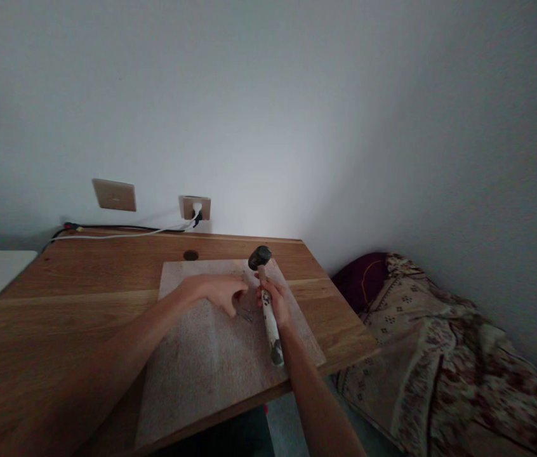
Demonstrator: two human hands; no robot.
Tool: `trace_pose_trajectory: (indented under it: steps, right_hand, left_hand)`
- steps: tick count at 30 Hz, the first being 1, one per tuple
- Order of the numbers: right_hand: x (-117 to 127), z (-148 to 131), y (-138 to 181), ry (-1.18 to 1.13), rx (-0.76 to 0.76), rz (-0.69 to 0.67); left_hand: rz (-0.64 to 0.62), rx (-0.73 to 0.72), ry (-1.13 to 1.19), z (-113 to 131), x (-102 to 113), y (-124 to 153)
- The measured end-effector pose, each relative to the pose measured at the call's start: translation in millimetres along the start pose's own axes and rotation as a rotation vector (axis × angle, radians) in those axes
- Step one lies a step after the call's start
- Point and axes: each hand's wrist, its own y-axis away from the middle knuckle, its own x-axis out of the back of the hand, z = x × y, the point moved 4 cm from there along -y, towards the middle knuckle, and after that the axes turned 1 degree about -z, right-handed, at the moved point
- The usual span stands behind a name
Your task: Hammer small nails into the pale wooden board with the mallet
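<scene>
My right hand (pixel 274 299) is closed around the wooden handle of a hammer (pixel 265 298), whose dark head points up and away over a pale board (pixel 211 362) lying on the wooden desk (pixel 59 298). My left hand (pixel 216 292) rests on the board just left of the hammer, fingers curled down in a pinch near a few small nails (pixel 247 313). What the fingers pinch is too small to make out.
A round cable hole (pixel 191 255) lies near the desk's back edge. A wall socket (pixel 197 207) with plugged cables and a blank wall plate (pixel 114 195) sit above the desk. A bed with a patterned blanket (pixel 440 355) stands to the right.
</scene>
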Motion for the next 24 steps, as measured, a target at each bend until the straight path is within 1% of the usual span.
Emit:
trace_pose_trajectory:
  steps: [1, 2, 5, 8, 11, 14, 16, 18, 21, 24]
  right_hand:
    - [0.0, 0.7, -0.5, -0.005, 0.003, -0.004]
    - [-0.4, 1.0, -0.7, -0.009, 0.007, -0.014]
    - [-2.2, 0.4, -0.1, -0.001, 0.025, -0.05]
    - [-1.8, -0.1, 0.6, 0.014, 0.022, -0.046]
    - [0.3, 1.2, 0.6, 0.001, -0.01, -0.017]
    - [0.4, 1.7, 0.4, 0.007, -0.013, -0.016]
    - [-0.7, 1.6, 0.8, 0.011, -0.011, -0.024]
    - [-1.8, 1.2, 1.5, 0.007, -0.014, -0.026]
    - [-2.7, 0.0, 2.5, 0.01, -0.017, -0.018]
    - [-2.9, -1.1, 2.9, 0.025, -0.019, -0.014]
  left_hand:
    - [-0.038, 0.009, -0.044, 8.1, -4.9, -2.3]
    - [-0.05, 0.022, -0.086, 15.1, -9.3, -4.8]
    - [-0.025, 0.028, -0.158, 29.3, -17.4, -10.3]
    - [0.002, 0.039, -0.152, 27.5, -13.2, -8.8]
    - [0.083, 0.086, -0.067, 4.1, 3.3, -1.5]
    - [0.21, 0.104, 0.039, -34.2, 19.3, 7.2]
    - [0.323, 0.141, 0.11, -61.8, 24.8, 13.0]
    - [0.386, 0.148, 0.171, -82.5, 23.5, 16.7]
    - [0.408, 0.138, 0.212, -96.5, 15.4, 17.0]
    - [0.417, 0.113, 0.227, -95.3, 9.8, 14.2]
